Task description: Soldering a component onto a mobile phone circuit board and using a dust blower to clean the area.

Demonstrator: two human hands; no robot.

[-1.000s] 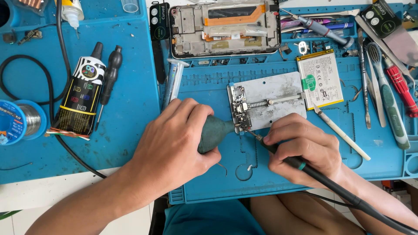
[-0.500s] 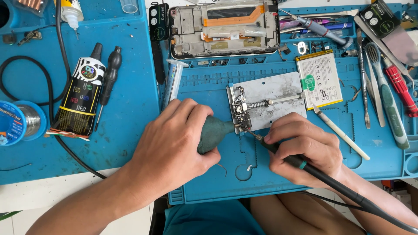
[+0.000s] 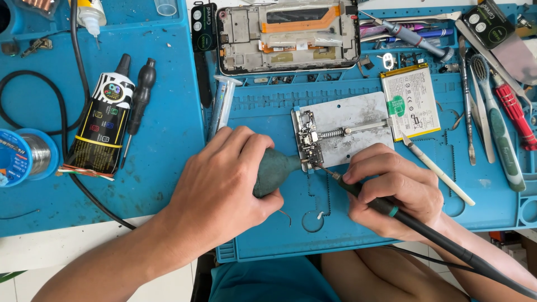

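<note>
Two hands are flanking the small circuit board [image 3: 309, 140]: left hand [image 3: 224, 179] squeezing a green rubber blower [image 3: 274, 170], right hand [image 3: 394, 187] gripping a soldering iron [image 3: 425, 229].

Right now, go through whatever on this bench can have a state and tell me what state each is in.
left hand: closed around the green rubber blower bulb
right hand: gripping the soldering iron, tip at the small circuit board
circuit board: clamped in the metal holder plate
phone frame: opened, insides exposed
battery: out, lying flat
</note>
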